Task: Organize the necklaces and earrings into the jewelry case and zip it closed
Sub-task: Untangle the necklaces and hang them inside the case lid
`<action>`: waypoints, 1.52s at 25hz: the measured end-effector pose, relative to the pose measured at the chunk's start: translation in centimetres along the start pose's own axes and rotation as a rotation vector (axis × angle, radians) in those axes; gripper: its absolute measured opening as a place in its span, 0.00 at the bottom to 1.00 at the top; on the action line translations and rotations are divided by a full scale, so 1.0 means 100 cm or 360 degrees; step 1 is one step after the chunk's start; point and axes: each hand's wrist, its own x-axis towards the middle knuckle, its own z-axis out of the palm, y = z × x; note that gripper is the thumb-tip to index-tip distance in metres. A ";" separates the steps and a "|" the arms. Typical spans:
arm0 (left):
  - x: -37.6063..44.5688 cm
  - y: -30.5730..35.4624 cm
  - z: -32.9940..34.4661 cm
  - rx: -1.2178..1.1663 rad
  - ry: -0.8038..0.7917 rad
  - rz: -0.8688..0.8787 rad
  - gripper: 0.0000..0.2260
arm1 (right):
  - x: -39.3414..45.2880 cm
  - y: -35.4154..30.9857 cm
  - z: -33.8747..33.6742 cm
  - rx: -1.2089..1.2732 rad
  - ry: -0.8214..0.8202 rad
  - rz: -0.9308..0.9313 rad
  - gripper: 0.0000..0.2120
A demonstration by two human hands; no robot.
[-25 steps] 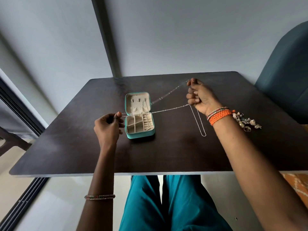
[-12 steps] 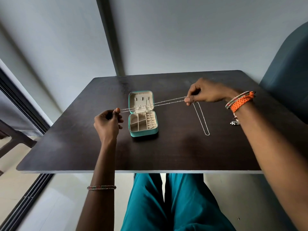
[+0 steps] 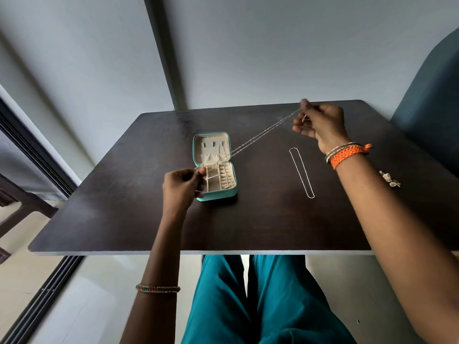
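A thin silver chain necklace (image 3: 263, 132) is pulled tight in the air, running from the small teal zip case with a cream inside (image 3: 215, 167) up to the right hand (image 3: 320, 125), whose grip pinches its far end between finger and thumb. The case lies open on the dark brown surface (image 3: 248, 219), with small cream boxes in its lower half and a soft pocket in its lid; the left hand (image 3: 182, 187) rests at its left edge, fingers curled, pinching the chain's near end. Another thin silver chain (image 3: 301, 172) lies flat on the surface, right of the case.
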 end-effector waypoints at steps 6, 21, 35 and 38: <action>-0.035 0.005 0.048 -0.0026 -0.0409 -0.0096 0.07 | 0.031 0.006 -0.001 0.0343 0.0326 0.0360 0.16; -0.034 -0.002 0.031 -0.0062 -0.0248 -0.0221 0.05 | 0.063 0.003 -0.014 0.0278 0.0301 0.0576 0.10; -0.019 0.007 -0.002 -0.0510 0.0028 -0.0203 0.05 | 0.061 0.010 -0.007 0.0252 -0.0112 0.0520 0.12; -0.017 0.009 -0.008 -0.0455 0.0038 -0.0130 0.04 | 0.058 0.015 -0.004 -0.0532 -0.0270 0.0429 0.10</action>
